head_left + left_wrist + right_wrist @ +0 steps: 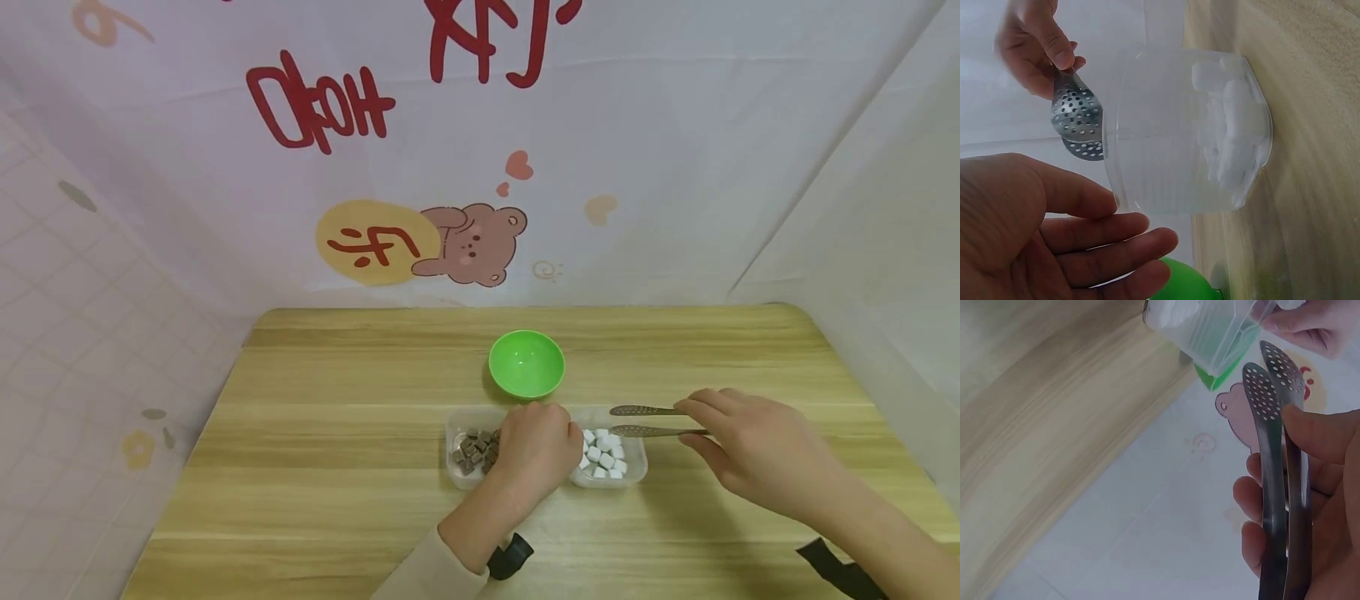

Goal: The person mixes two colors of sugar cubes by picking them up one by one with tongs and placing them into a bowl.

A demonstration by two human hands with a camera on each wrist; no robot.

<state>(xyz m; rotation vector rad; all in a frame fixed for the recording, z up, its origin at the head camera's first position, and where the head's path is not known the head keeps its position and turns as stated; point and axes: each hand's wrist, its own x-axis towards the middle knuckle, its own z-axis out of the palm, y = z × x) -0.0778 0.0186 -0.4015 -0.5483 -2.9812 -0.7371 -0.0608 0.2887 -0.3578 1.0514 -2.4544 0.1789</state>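
Slanting up from the lower edge of the head view, the left arm wears a beige sleeve [435, 571] and a black strap [510, 557]; the right forearm, also with a black strap at the wrist, angles in from the lower right corner. The right hand [750, 446] holds a pair of perforated metal tongs [648, 431] level between thumb and fingers, their two arms slightly apart and their tips by the rim of a clear plastic container [640, 454] of white cubes [606, 458]. The left hand [538, 442] bends palm-down over that container; its thumb touches a corner of the rim, the forefinger is just beside it, and the other fingers are loosely bent. Whether thumb and forefinger pinch the rim, I cannot tell. Left of it, a second clear container [452, 433] with brown cubes [471, 450] is partly hidden by the hand. Beyond stands a green bowl [527, 367] on the wood-grain table [337, 417]. Behind the rounded table corners hangs a white cloth backdrop [660, 125] printed with a pink-brown bear [480, 246], a yellow oval, hearts and large red characters.
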